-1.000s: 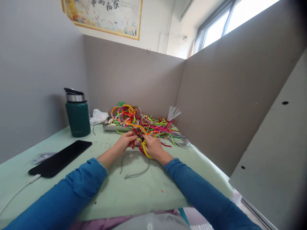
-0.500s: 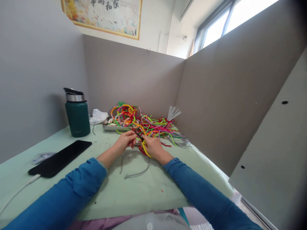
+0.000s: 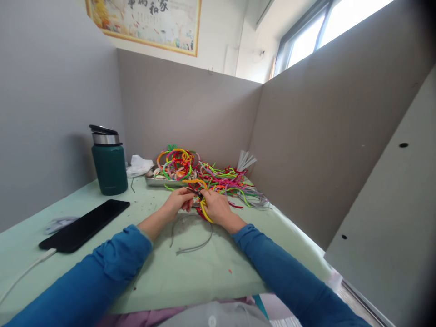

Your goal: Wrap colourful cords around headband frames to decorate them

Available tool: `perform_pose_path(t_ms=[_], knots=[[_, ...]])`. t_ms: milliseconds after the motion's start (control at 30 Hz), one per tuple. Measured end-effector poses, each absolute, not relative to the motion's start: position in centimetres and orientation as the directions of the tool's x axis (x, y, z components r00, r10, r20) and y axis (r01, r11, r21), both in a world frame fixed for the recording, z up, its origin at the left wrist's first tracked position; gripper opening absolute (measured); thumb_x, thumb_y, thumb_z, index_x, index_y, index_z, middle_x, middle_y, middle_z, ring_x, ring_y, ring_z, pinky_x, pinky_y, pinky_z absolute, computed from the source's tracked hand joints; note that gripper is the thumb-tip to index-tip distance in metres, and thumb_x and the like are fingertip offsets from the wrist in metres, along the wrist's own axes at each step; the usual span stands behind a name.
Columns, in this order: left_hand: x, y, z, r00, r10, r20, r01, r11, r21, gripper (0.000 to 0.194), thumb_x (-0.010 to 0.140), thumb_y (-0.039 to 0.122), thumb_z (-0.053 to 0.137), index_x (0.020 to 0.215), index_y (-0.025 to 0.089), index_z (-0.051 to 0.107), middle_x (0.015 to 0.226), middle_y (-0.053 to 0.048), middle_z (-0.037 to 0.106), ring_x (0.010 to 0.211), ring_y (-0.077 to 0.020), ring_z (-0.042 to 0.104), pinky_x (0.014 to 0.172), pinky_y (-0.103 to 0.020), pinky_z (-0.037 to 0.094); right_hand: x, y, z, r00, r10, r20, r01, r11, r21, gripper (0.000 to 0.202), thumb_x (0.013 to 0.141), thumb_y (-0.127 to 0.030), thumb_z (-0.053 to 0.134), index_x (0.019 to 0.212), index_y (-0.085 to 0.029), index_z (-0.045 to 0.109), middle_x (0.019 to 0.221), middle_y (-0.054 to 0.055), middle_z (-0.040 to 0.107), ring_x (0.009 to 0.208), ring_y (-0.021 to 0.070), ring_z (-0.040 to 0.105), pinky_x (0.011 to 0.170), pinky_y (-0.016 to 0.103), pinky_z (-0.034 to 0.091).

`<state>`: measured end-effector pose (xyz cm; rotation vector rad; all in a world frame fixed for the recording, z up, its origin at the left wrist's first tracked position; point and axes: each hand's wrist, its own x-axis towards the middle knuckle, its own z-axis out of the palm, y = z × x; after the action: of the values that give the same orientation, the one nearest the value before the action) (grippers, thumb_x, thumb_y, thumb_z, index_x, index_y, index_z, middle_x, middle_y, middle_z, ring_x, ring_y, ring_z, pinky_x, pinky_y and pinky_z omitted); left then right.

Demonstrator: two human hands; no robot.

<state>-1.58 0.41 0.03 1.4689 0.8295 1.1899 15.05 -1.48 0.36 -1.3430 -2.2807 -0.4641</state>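
Note:
Near the middle of the table, my left hand [image 3: 181,200] has its fingers pinched together at the end of a dark, thin tool; anything else between them is too small to tell. My right hand [image 3: 218,206] is closed around a yellow and orange fuzzy band [image 3: 204,210], which curves above and below its fingers. The dark tool [image 3: 196,192], perhaps scissors or pliers, lies between the two hands, against my right fingers. Under the hands rest thin grey headbands [image 3: 195,248]. Something red shows just below the yellow band.
Behind the hands stand a metal tray [image 3: 163,183] of colourful bands and a pile of fuzzy stems [image 3: 226,178]. Grey hoops [image 3: 254,199] lie at the right. On the left are a green bottle [image 3: 110,169], white tissue [image 3: 139,166] and a black phone [image 3: 86,225]. Grey partitions [image 3: 190,104] surround the table.
The dark tool has tilted flatter, and the orange part of the band has swung leftward above the hands. My right fingers have shifted slightly left.

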Motion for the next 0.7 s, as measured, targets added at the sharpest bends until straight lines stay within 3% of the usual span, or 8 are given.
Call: perform_pose_path(t_ms=[500, 700], knots=[[-1.76, 0.41, 0.32, 0.304, 0.916, 0.263, -0.074, -0.252, 0.965, 0.021, 0.071, 0.034, 0.06, 0.072, 0.015, 0.052, 0.044, 0.005, 0.051, 0.034, -0.0048, 0.037, 0.038, -0.019, 0.031, 15.73, -0.7, -0.11, -0.447, 0.763, 0.468, 0.848, 0.527, -0.048, 0.028, 0.086, -0.03, 0.038, 0.103, -0.018, 0.058, 0.082, 0.006, 0.066, 0.072, 0.0158, 0.059, 0.061, 0.022, 0.034], [-1.74, 0.68, 0.03, 0.288, 0.925, 0.247, -0.072, -0.236, 0.969, 0.022, 0.069, 0.033, 0.061, 0.078, 0.014, 0.055, 0.042, 0.005, 0.051, 0.032, -0.0055, 0.037, 0.037, -0.019, 0.029, 15.93, -0.57, 0.09, -0.478, 0.721, 0.501, 0.819, 0.572, -0.042, 0.041, 0.08, -0.025, 0.045, 0.121, -0.019, 0.046, 0.108, 0.008, 0.06, 0.092, 0.0192, 0.056, 0.072, 0.025, 0.039]])
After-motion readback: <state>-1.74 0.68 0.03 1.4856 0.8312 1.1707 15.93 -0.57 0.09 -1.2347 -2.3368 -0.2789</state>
